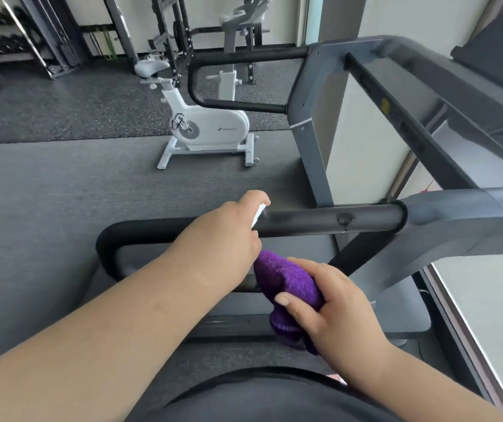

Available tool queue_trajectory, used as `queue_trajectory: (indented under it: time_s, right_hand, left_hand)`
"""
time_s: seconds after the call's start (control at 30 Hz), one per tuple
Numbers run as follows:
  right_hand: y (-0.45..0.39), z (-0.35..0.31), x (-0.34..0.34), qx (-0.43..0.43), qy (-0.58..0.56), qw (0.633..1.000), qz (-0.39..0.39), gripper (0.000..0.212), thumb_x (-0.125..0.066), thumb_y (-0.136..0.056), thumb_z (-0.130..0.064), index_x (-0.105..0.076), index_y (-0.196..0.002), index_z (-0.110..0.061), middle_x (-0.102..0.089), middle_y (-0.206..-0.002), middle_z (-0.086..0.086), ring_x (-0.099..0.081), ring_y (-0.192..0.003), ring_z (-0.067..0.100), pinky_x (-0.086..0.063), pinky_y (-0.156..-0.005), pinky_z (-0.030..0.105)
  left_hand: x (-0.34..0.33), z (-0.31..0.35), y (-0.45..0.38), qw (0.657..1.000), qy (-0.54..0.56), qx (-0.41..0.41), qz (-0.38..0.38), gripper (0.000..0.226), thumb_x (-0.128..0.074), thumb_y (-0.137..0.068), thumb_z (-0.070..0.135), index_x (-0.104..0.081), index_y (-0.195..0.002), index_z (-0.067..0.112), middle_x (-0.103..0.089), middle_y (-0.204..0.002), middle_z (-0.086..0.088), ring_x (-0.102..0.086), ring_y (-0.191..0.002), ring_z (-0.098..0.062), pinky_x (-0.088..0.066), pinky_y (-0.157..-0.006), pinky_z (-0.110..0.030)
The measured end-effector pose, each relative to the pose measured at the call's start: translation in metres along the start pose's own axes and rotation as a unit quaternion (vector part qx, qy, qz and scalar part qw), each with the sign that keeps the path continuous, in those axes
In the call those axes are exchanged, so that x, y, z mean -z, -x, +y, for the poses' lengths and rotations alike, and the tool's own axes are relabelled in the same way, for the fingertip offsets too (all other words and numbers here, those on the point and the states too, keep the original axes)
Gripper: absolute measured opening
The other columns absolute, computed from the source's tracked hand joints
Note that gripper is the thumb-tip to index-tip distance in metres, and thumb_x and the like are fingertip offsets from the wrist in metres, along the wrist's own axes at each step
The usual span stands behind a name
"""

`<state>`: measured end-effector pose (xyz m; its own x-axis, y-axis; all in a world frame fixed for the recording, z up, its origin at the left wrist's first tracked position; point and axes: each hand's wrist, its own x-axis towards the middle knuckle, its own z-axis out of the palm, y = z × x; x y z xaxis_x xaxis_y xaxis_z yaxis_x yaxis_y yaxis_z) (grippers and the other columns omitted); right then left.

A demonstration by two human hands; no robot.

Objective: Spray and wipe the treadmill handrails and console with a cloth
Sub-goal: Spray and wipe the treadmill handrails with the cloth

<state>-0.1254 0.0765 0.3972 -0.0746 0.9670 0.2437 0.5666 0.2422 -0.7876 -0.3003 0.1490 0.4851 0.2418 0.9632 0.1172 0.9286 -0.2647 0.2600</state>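
A black treadmill handrail (329, 220) runs across the middle and joins the grey frame on the right. My left hand (229, 229) is closed around a small white spray bottle (258, 213), most of it hidden in my fist, its top pointed at the rail. My right hand (332, 306) holds a bunched purple cloth (286, 284) just below the rail, apart from it. The far handrail (244, 56) loops at the top centre. The console (499, 53) shows as a dark panel at the upper right.
A white exercise bike (210, 126) stands on the grey floor beyond the rail. Weight racks and a cable machine (46, 38) line the back wall. The treadmill's grey upright (311, 141) rises at the right, with a pale wall beside it.
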Motion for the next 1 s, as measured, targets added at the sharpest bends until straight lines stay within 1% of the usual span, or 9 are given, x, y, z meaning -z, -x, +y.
queue_trajectory:
  time_s: [0.1,0.23,0.37,0.57,0.7,0.8,0.87,0.93,1.0]
  right_hand:
    - [-0.006,-0.008,-0.008,0.016,-0.004,1.000,-0.017,0.047,-0.062,-0.079,-0.059,-0.054,-0.123,-0.047,-0.058,-0.112,-0.030,-0.053,-0.108,-0.004,-0.036,-0.088,0.007]
    - [-0.013,-0.019,-0.023,0.034,-0.004,0.998,-0.045,0.048,-0.061,-0.079,-0.062,-0.050,-0.124,-0.050,-0.056,-0.114,-0.034,-0.053,-0.110,-0.006,-0.036,-0.089,0.006]
    - [-0.020,-0.032,-0.044,0.053,-0.007,0.996,-0.067,0.048,-0.060,-0.079,-0.064,-0.059,-0.122,-0.044,-0.058,-0.113,-0.034,-0.054,-0.107,-0.007,-0.035,-0.087,0.004]
    - [-0.026,-0.052,-0.074,0.065,-0.008,0.994,-0.082,0.049,-0.060,-0.078,-0.064,-0.061,-0.122,-0.042,-0.057,-0.115,-0.033,-0.052,-0.106,-0.010,-0.033,-0.087,0.002]
    - [-0.027,-0.064,-0.088,0.066,-0.001,0.994,-0.091,0.041,-0.061,-0.078,-0.064,-0.055,-0.118,-0.055,-0.057,-0.114,-0.034,-0.053,-0.107,-0.009,-0.033,-0.088,0.003]
    - [-0.027,-0.070,-0.099,0.060,0.003,0.995,-0.081,0.046,-0.060,-0.079,-0.065,-0.059,-0.120,-0.046,-0.058,-0.114,-0.035,-0.054,-0.106,-0.009,-0.034,-0.088,0.002]
    - [-0.028,-0.076,-0.105,0.058,0.012,0.995,-0.076,0.048,-0.060,-0.079,-0.066,-0.060,-0.121,-0.043,-0.057,-0.114,-0.036,-0.053,-0.106,-0.011,-0.033,-0.087,0.002]
    - [-0.028,-0.083,-0.111,0.057,0.020,0.995,-0.076,0.046,-0.059,-0.079,-0.064,-0.056,-0.121,-0.047,-0.056,-0.113,-0.038,-0.052,-0.105,-0.013,-0.032,-0.086,0.001]
    - [-0.029,-0.090,-0.116,0.058,0.029,0.995,-0.074,0.046,-0.059,-0.079,-0.064,-0.056,-0.122,-0.046,-0.056,-0.113,-0.039,-0.052,-0.104,-0.015,-0.031,-0.086,0.000]
  left_hand:
    - [0.002,-0.014,0.007,1.000,0.011,0.018,0.013,0.044,-0.050,-0.095,0.026,-0.029,-0.131,0.040,-0.057,-0.105,0.004,-0.058,-0.082,-0.020,-0.051,-0.074,-0.037]
    - [0.012,-0.039,0.022,0.998,0.031,0.039,0.033,0.049,-0.051,-0.094,0.029,-0.025,-0.133,0.044,-0.058,-0.111,0.005,-0.060,-0.087,-0.019,-0.051,-0.076,-0.038]
    - [0.022,-0.071,0.038,0.996,0.037,0.071,0.050,0.048,-0.051,-0.094,0.028,-0.024,-0.131,0.045,-0.058,-0.106,0.006,-0.059,-0.085,-0.018,-0.051,-0.074,-0.039]
    - [0.024,-0.105,0.044,0.995,0.036,0.091,0.028,0.043,-0.050,-0.095,0.025,-0.030,-0.130,0.039,-0.059,-0.107,0.004,-0.059,-0.085,-0.017,-0.051,-0.075,-0.039]
    - [0.028,-0.122,0.051,0.994,0.050,0.087,0.032,0.046,-0.050,-0.095,0.027,-0.027,-0.132,0.042,-0.059,-0.115,0.006,-0.059,-0.091,-0.017,-0.052,-0.077,-0.039]
    - [0.034,-0.140,0.061,0.993,0.061,0.089,0.036,0.048,-0.049,-0.096,0.029,-0.024,-0.133,0.045,-0.057,-0.120,0.007,-0.058,-0.094,-0.018,-0.051,-0.078,-0.038]
    - [0.038,-0.154,0.067,0.992,0.061,0.106,0.039,0.047,-0.048,-0.096,0.030,-0.025,-0.134,0.046,-0.056,-0.118,0.007,-0.058,-0.092,-0.018,-0.051,-0.076,-0.036]
    - [0.043,-0.170,0.069,0.989,0.065,0.127,0.036,0.047,-0.048,-0.096,0.030,-0.026,-0.134,0.045,-0.056,-0.113,0.007,-0.056,-0.087,-0.017,-0.048,-0.072,-0.033]
    - [0.045,-0.183,0.068,0.987,0.070,0.142,0.025,0.044,-0.048,-0.096,0.030,-0.028,-0.133,0.044,-0.056,-0.109,0.006,-0.055,-0.085,-0.017,-0.047,-0.071,-0.032]
